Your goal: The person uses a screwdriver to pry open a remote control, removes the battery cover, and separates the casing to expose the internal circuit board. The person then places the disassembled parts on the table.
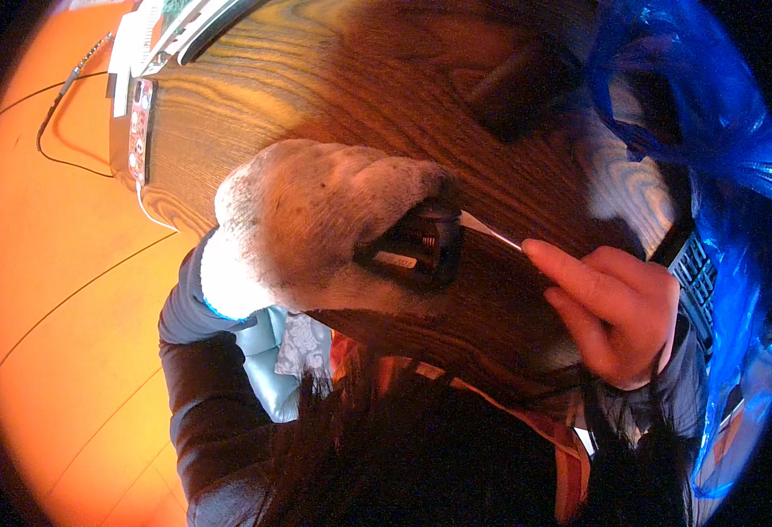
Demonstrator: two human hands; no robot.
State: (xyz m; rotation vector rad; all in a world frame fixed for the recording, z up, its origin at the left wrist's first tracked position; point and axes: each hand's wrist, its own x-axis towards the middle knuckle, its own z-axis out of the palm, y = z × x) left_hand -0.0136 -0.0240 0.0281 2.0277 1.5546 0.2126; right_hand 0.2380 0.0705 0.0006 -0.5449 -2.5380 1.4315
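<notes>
**Thin strip runs from the gloved grip toward the bare fingertips**

From my seat, the left hand (315, 220) wears a grubby white knit work glove and is wrapped around a small black blocky plastic part (421, 246) with a pale label patch on its near face. The gloved fingers curl over the top of it, so I read that hand as clamped on the part, though the glove hides how the fingertips sit.

Out of the part's right side comes a thin pale flat strip (491, 232), something like a blade or a tab; I cannot tell which. Its long axis slopes from upper left at the black part down to lower right, and its free end stops just at the tip of the right hand (619, 312). That bare hand has its forefinger stretched toward the strip's end with the other fingers folded under. The fingertip meets or nearly meets the strip; whether a thumb pinches it from below is hidden, so I cannot say if that hand grips anything.

So the strip lies to the right of the gloved grip and up-left of the bare hand, which is the nearer hand to its free end.

All of this hangs over a dark, strongly grained wooden tabletop (254, 97). A crumpled blue plastic bag (711, 132) sits at the right, a black ribbed object (693, 268) is just beyond the right wrist, and an orange floor (61, 290) shows to the left.
</notes>
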